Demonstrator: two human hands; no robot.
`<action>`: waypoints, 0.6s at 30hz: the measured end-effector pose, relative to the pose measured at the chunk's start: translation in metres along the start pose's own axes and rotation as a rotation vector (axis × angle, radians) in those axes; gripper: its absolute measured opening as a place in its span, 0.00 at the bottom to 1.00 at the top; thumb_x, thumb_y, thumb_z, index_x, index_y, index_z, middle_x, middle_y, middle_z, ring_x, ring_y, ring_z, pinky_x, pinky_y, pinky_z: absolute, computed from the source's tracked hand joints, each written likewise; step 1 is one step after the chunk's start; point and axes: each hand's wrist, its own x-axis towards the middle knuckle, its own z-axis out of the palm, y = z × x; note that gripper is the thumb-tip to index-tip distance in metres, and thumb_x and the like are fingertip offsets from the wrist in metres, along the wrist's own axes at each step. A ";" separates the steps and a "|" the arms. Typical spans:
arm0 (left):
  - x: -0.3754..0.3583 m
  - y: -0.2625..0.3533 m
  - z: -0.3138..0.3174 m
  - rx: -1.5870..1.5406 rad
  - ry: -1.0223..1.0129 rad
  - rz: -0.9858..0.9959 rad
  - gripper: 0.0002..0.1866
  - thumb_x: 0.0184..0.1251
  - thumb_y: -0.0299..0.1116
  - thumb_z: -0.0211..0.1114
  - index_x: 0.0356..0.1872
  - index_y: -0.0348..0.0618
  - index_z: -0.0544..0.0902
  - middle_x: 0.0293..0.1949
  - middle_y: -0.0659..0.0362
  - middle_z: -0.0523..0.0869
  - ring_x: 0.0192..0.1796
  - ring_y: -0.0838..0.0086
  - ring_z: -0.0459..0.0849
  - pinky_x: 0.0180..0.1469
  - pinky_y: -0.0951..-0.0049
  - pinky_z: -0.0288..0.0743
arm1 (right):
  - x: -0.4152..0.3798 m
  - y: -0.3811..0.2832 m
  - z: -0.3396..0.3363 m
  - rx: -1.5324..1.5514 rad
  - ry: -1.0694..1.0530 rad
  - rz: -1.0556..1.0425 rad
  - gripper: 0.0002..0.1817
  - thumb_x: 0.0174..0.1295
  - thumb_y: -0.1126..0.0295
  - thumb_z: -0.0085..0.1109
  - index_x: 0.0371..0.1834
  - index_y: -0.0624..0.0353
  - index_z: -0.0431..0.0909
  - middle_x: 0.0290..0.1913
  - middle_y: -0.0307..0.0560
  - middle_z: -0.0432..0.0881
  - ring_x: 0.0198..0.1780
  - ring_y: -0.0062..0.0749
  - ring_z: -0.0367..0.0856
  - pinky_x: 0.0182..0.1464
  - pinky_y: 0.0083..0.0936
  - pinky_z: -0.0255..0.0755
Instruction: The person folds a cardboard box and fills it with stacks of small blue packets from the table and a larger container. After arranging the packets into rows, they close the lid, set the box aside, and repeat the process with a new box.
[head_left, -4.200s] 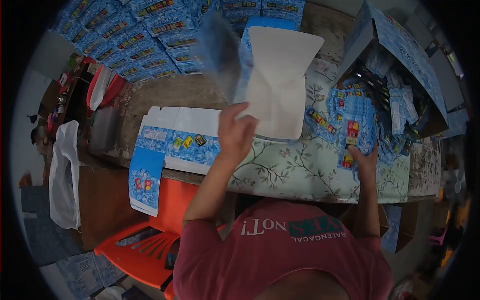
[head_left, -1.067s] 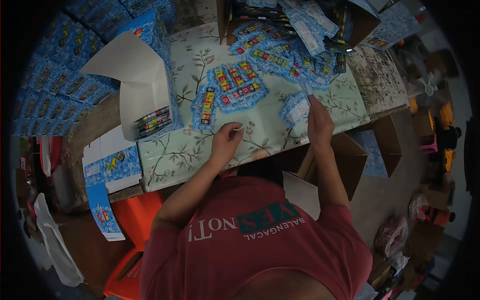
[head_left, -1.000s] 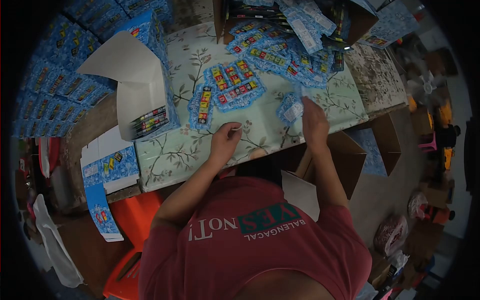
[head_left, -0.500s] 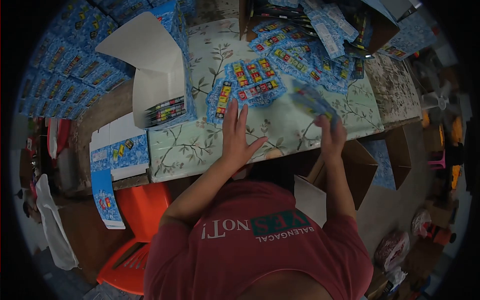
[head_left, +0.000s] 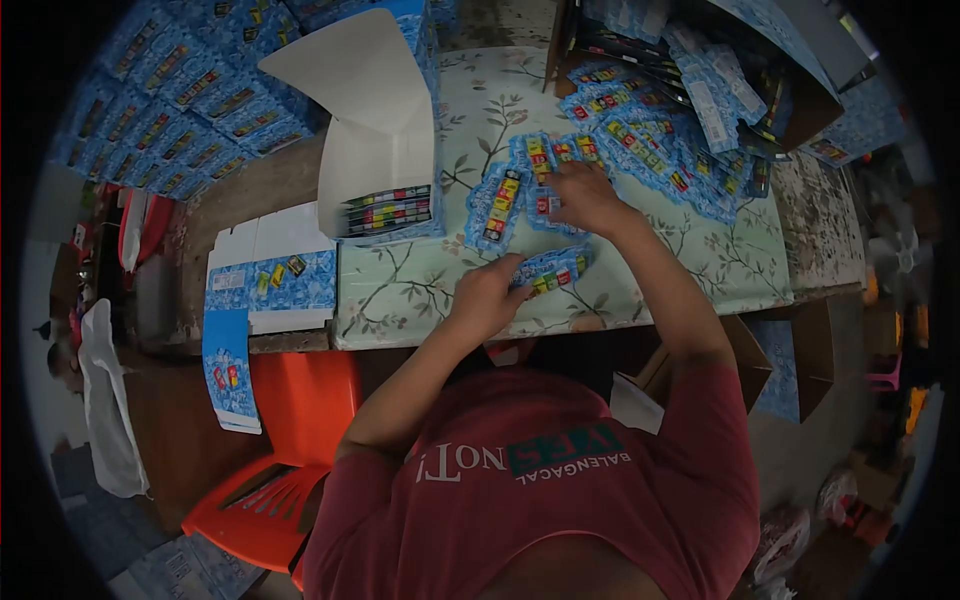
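Observation:
My left hand (head_left: 488, 297) pinches a blue packet (head_left: 556, 272) with a row of coloured pictures, held just above the table near its front edge. My right hand (head_left: 590, 198) is bent over several similar packets lying on the flowered tablecloth, its fingers closed on one blue packet (head_left: 541, 205) and partly covering it. To the left of these lies another blue packet (head_left: 496, 208). An open box (head_left: 385, 130) with a white inside stands left of the packets, with several packets stacked upright in it.
A loose heap of blue packets (head_left: 655, 150) spills from a cardboard box (head_left: 815, 110) at the back right. Stacked blue boxes (head_left: 165, 90) fill the back left. A flattened carton (head_left: 270, 280) hangs over the table edge above an orange chair (head_left: 290, 430).
My left hand has gone from open and spread to holding a packet. My right hand, which carried a packet at the right, has moved left onto the laid-out packets. The view has shifted.

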 end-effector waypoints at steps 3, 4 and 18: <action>-0.008 -0.020 0.006 -0.327 0.139 -0.274 0.18 0.60 0.34 0.66 0.49 0.38 0.78 0.41 0.49 0.84 0.40 0.66 0.84 0.42 0.67 0.77 | -0.009 0.009 -0.010 0.632 0.044 0.229 0.22 0.57 0.67 0.63 0.55 0.59 0.74 0.51 0.51 0.77 0.49 0.36 0.77 0.51 0.28 0.70; -0.009 -0.029 0.011 -0.916 0.198 -0.350 0.16 0.62 0.32 0.64 0.50 0.38 0.78 0.42 0.53 0.85 0.42 0.71 0.83 0.44 0.70 0.76 | -0.013 0.004 -0.009 0.630 0.037 0.227 0.22 0.57 0.67 0.63 0.55 0.59 0.74 0.51 0.51 0.77 0.49 0.36 0.77 0.51 0.28 0.70; -0.022 -0.041 -0.036 -0.559 0.242 -0.286 0.07 0.64 0.29 0.63 0.39 0.36 0.80 0.31 0.59 0.84 0.34 0.76 0.81 0.40 0.77 0.72 | 0.057 -0.016 0.029 0.430 0.074 -0.233 0.30 0.57 0.66 0.63 0.64 0.54 0.67 0.62 0.48 0.71 0.65 0.47 0.65 0.66 0.39 0.59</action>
